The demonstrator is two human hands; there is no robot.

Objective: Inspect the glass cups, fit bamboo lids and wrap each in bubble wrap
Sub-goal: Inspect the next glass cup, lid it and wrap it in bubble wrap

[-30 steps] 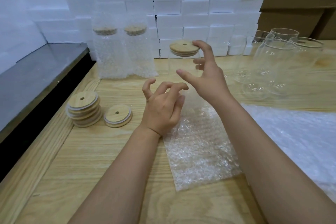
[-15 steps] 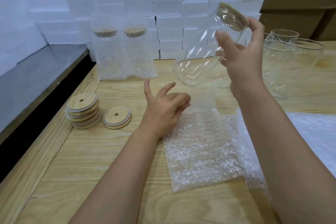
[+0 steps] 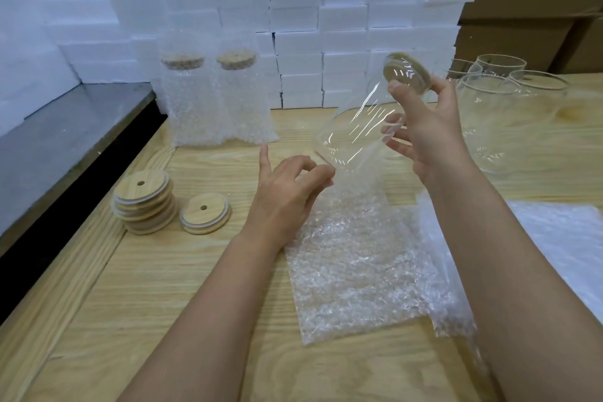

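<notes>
My right hand [image 3: 424,127] grips a clear glass cup [image 3: 352,134] near its top, fingers curled round it just under the bamboo lid [image 3: 403,72]. The cup is in the air, tilted, base pointing down-left toward the open end of a bubble wrap bag [image 3: 355,254] lying on the table. My left hand [image 3: 287,192] pinches the bag's upper edge just below the cup's base. Two wrapped, lidded cups [image 3: 215,101] stand at the back.
A stack of bamboo lids [image 3: 143,201] and a single lid [image 3: 205,212] lie at left on the wooden table [image 3: 130,303]. Bare glass cups [image 3: 502,108] stand at right. More bubble wrap [image 3: 561,245] lies far right. White foam blocks [image 3: 326,26] line the back.
My right hand lifted the lidded cup off the table, tilted it, then lowered its base toward the bag. My left hand stayed at the bag's upper edge.
</notes>
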